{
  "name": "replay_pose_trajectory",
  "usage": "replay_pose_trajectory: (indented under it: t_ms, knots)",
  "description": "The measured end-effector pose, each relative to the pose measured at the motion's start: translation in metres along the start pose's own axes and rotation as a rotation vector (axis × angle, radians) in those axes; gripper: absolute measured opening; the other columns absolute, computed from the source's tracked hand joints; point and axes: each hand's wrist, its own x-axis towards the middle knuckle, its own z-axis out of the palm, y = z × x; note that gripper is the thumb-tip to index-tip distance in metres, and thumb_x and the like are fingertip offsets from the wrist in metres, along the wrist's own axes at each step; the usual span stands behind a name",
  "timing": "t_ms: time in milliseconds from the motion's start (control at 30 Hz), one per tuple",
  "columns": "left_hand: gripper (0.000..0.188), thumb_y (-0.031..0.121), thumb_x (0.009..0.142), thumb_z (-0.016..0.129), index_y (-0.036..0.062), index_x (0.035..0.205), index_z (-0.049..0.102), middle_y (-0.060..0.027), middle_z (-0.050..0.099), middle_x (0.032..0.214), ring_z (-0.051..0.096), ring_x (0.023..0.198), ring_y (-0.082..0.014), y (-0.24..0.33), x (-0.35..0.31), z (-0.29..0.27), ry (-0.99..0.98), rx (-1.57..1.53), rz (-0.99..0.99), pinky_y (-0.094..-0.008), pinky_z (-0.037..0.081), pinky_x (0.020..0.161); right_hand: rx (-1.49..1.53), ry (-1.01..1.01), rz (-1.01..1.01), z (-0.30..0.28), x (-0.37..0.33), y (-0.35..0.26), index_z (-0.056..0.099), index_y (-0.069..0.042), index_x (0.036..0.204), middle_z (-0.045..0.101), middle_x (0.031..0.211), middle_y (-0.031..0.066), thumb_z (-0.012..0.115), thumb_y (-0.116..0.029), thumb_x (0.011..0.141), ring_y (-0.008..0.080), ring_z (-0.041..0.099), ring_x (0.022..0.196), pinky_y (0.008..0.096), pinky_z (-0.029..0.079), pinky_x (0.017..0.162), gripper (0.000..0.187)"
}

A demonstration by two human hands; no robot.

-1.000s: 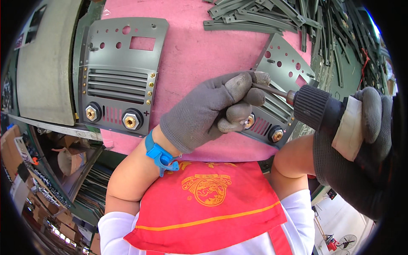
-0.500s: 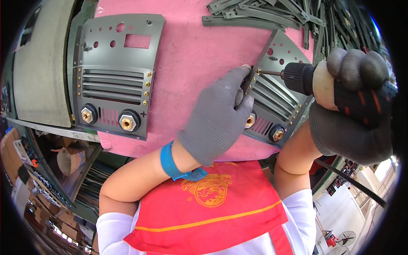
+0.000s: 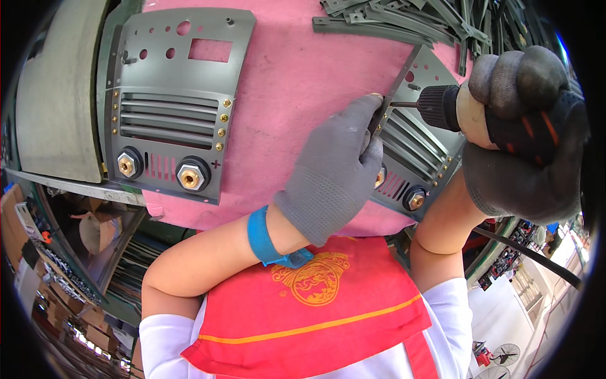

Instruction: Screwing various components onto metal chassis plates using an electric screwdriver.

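My gloved left hand (image 3: pixel 334 167) grips the left edge of a grey metal panel (image 3: pixel 404 151), its fingers closed over the rim. That panel lies tilted, with slats, holes and two brass-centred terminals near its lower side. In my gloved right hand (image 3: pixel 527 126) is a power screwdriver (image 3: pixel 445 107) with a black ribbed collar, held sideways. Its thin bit points left and meets the panel's left edge by the slats, where a brass screw seems to sit; the tip is partly hidden. A second, similar panel (image 3: pixel 170 76) with brass screws and two terminals lies flat at the left.
Pink sheeting (image 3: pixel 278 76) covers the work surface. Grey metal strips (image 3: pixel 385 25) are heaped at the far right. A large pale plate (image 3: pixel 60 95) stands along the left side. A black cable (image 3: pixel 527 256) runs below my right hand. Shelves with boxes lie lower left.
The bit has shifted from one brass screw towards the edge beside it. Both hands appear slightly to the right, and the whole scene has moved a little as my view turned.
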Motion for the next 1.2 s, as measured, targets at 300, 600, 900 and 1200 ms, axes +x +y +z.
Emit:
replay_pose_trajectory:
  t_ms: [300, 600, 900, 1200]
  knots:
    - [0.041, 0.004, 0.087, 0.06, -0.0018, 0.127, 0.051, -0.0077, 0.043, 0.069, 0.044, 0.059, -0.0152, 0.015, -0.004, -0.011, -0.033, 0.015, -0.092, -0.0309, 0.042, 0.058, 0.07, -0.11, -0.176, -0.007, 0.003, -0.02, 0.054, 0.001, 0.078, 0.038, 0.069, 0.0066, 0.053, -0.037, 0.077, 0.0185, 0.037, 0.066, 0.0314, 0.029, 0.059, 0.038]
    - [0.03, 0.023, 0.098, 0.052, -0.0013, 0.112, 0.064, -0.0029, 0.06, 0.083, 0.053, 0.078, -0.0104, 0.065, 0.086, -0.118, 0.021, 0.08, 0.181, -0.0278, 0.045, 0.074, -0.032, 0.357, -0.128, -0.182, -0.015, -0.096, 0.044, -0.001, 0.09, 0.04, 0.081, 0.0041, 0.054, -0.027, 0.095, 0.0147, 0.037, 0.075, 0.028, 0.032, 0.067, 0.028]
    - [0.031, 0.014, 0.097, 0.046, 0.0024, 0.122, 0.06, -0.021, 0.062, 0.123, 0.055, 0.119, -0.0366, 0.035, 0.172, -0.142, 0.157, 0.436, 0.753, -0.0391, 0.04, 0.103, -0.079, 0.812, -0.088, -0.217, -0.021, -0.099, 0.045, -0.006, 0.135, 0.056, 0.085, 0.0051, 0.064, -0.022, 0.091, 0.0125, 0.055, 0.069, 0.0272, 0.048, 0.069, 0.051]
    - [0.043, 0.02, 0.094, 0.052, -0.0002, 0.133, 0.049, -0.0237, 0.059, 0.12, 0.056, 0.108, -0.0425, 0.041, -0.022, -0.194, 0.369, 1.123, 0.11, -0.0466, 0.046, 0.09, -0.878, 0.935, -0.543, -0.131, -0.009, -0.065, 0.04, 0.001, 0.141, 0.061, 0.108, 0.0113, 0.064, -0.016, 0.088, 0.017, 0.06, 0.086, 0.031, 0.048, 0.082, 0.06]
